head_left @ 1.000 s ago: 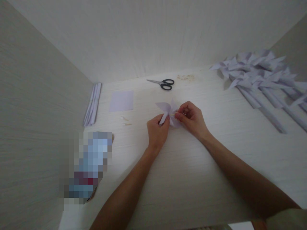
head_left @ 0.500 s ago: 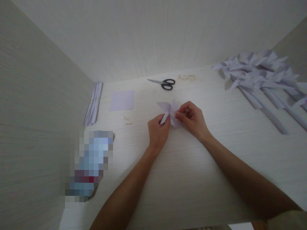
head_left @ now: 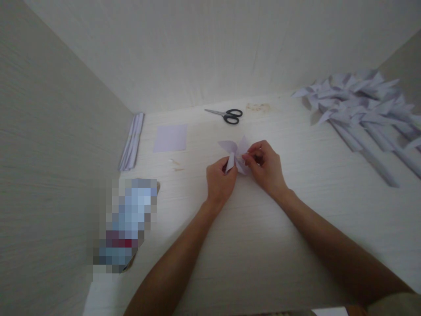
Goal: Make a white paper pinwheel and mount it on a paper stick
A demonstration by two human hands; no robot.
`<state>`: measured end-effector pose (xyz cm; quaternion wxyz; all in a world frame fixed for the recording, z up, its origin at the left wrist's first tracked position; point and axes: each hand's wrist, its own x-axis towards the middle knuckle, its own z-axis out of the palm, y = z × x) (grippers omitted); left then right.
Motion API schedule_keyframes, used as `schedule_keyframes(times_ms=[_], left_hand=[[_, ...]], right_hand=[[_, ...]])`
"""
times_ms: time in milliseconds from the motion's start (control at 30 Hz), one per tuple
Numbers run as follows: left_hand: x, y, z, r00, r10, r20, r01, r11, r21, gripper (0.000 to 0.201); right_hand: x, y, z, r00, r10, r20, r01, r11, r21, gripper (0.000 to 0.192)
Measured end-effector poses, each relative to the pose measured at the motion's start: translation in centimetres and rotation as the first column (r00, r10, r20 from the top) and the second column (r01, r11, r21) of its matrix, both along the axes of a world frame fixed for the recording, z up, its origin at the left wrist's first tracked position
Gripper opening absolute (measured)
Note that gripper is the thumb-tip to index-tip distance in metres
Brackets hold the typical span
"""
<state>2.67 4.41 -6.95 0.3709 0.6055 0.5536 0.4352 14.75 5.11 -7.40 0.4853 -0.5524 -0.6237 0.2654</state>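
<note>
A small pale lilac paper pinwheel point(head_left: 236, 151) sits between both hands just above the pale wooden table point(head_left: 250, 245). My left hand point(head_left: 220, 180) pinches its lower left blade between thumb and fingers. My right hand point(head_left: 265, 169) grips the centre and right side, fingers curled over the folds. Part of the paper is hidden behind my fingers.
Black-handled scissors point(head_left: 227, 115) lie at the back. A flat lilac paper square point(head_left: 170, 137) lies left of centre, with rolled paper sticks point(head_left: 132, 141) along the left wall. Several finished pinwheels on paper stems point(head_left: 358, 112) are piled at the right. A blurred-out object point(head_left: 126, 228) lies near left.
Both hands have closed in on the pinwheel and my right fingers have folded a blade toward the centre. The view has shifted slightly.
</note>
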Motion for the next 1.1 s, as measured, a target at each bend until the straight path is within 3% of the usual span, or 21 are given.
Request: schedule_keyframes(times_ms=[433, 800, 1100], left_hand=[[-0.09, 0.10, -0.41, 0.998, -0.028, 0.055, 0.027, 1.000, 0.017, 0.021], [-0.18, 0.18, -0.72, 0.999, -0.019, 0.026, 0.018, 0.998, 0.061, 0.020], [-0.18, 0.02, -0.66, 0.995, -0.022, -0.097, 0.029, 0.997, 0.073, 0.021]], right_hand=[[0.08, 0.09, -0.20, 0.999, 0.001, -0.048, 0.001, 0.999, 0.035, 0.014], [0.05, -0.61, -0.02, 0.950, -0.045, 0.310, -0.026, 0.975, 0.222, 0.008], [-0.02, -0.41, -0.15, 0.945, -0.043, 0.325, -0.019, 0.982, 0.186, 0.003]])
